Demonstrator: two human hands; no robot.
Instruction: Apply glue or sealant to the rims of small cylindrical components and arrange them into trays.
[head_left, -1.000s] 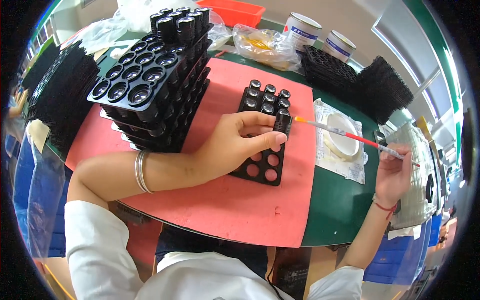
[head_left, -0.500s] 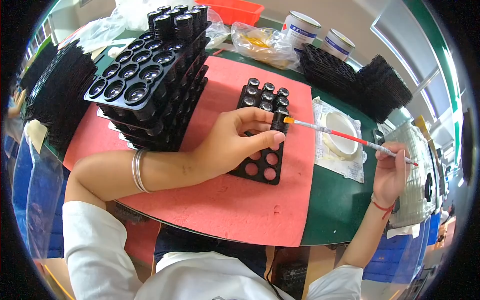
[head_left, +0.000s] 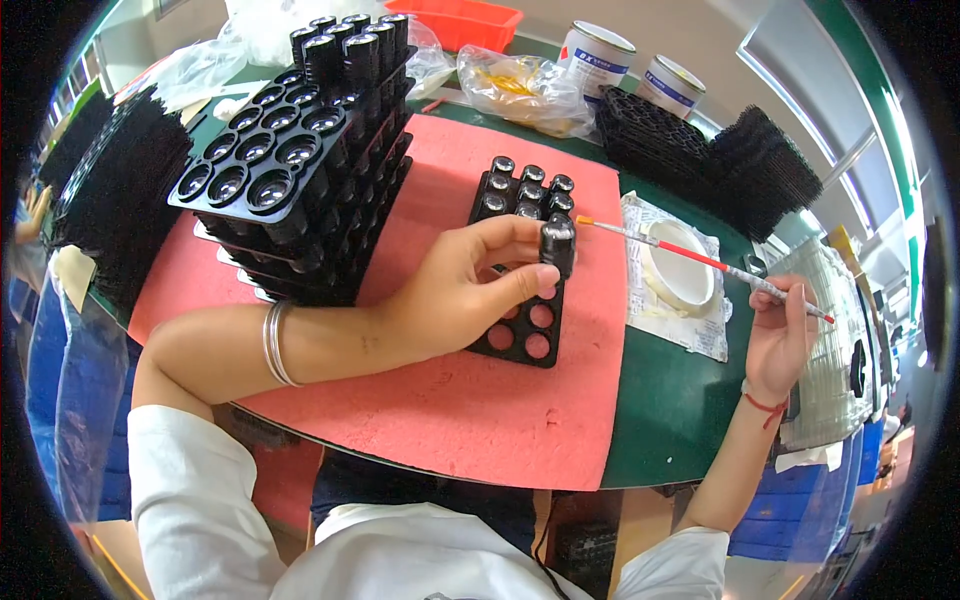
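The left hand [head_left: 440, 285], its forearm angled in from the left, has thumb and fingertips closed on a black cylinder [head_left: 557, 250], which stands roughly upright at their tips over a black tray [head_left: 519, 341]; the tip of a red-handled brush [head_left: 690, 253] is just beside its top. Around them, bare pink mat [head_left: 470, 430] runs to the near table edge, bounded leftward by a tray stack [head_left: 235, 208]. Beyond its right edge, past a round dish [head_left: 680, 281], the right hand [head_left: 780, 345] clasps the brush's rear end with bent fingers.
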